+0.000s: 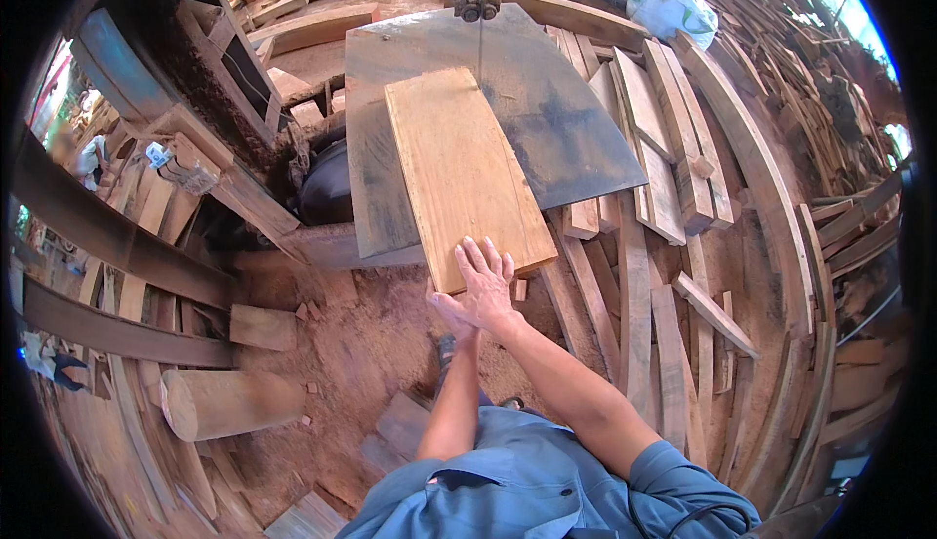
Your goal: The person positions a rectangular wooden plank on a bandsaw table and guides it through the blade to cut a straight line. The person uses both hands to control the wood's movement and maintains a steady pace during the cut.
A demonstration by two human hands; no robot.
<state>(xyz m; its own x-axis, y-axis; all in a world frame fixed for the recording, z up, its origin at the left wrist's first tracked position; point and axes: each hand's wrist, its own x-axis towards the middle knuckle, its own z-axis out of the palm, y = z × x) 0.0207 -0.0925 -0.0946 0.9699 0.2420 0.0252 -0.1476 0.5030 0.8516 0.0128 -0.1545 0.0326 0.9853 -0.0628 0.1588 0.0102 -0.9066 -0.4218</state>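
Note:
A thick, pale wooden board (459,158) lies lengthwise on the dark metal saw table (576,148), its near end jutting past the table's front edge. My right hand (485,280) rests flat on top of that end, fingers stretched out and a little apart. Partly covered by it, my left hand (450,310) is at the board's near left corner and seems to grip the end; most of its fingers are hidden. Beyond the board's far end, a thin upright saw blade (480,36) runs down from a guide with small rollers (474,4).
Long sawn planks (683,139) are stacked to the right. A log (232,404) and a short wood block (264,327) lie on the sawdust-covered floor at left. Rusty machine framing (127,236) curves along the left. A white sack (669,2) sits at far right. People are in the distance.

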